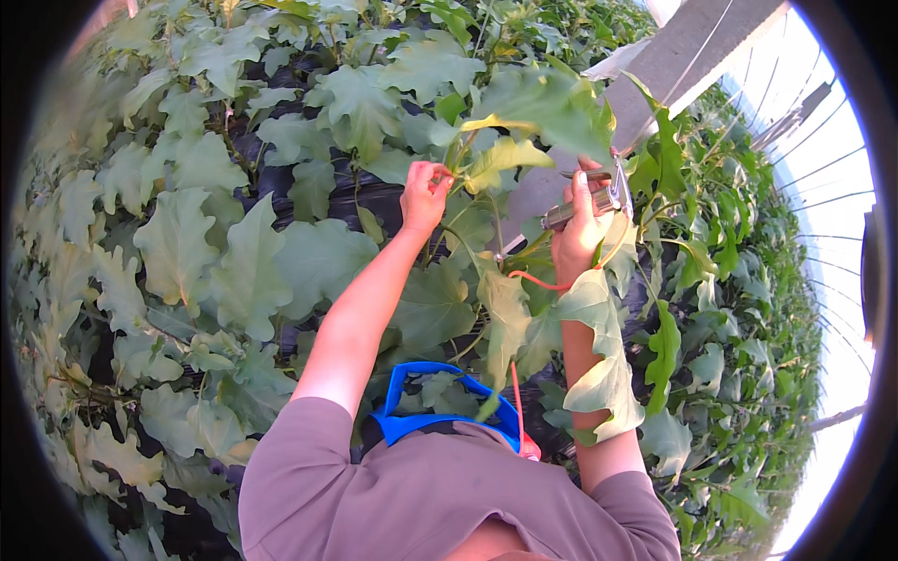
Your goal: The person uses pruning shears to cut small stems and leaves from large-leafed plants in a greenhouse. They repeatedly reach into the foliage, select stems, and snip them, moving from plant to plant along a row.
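My left hand (426, 191) pinches at a young shoot of an eggplant plant, beside a yellowish leaf (501, 165); whether the stem is between the fingertips is hard to tell. My right hand (586, 210) is closed around a metal hand-held tool (582, 207) with a cylinder and a lever, its exact kind unclear. From the tool a thin orange-red tube (539, 282) runs down past my right forearm towards my waist. A dark, slim thing lies between the fingers of the same hand. Large lobed leaves (603, 343) hang over my right forearm.
A blue-rimmed bag or container (421, 423) hangs at my waist, with a red part (530, 447) beside it. Dense eggplant foliage (245, 266) surrounds me over black plastic film. A concrete post (673, 63) slants at the upper right, near a thin string and greenhouse framing.
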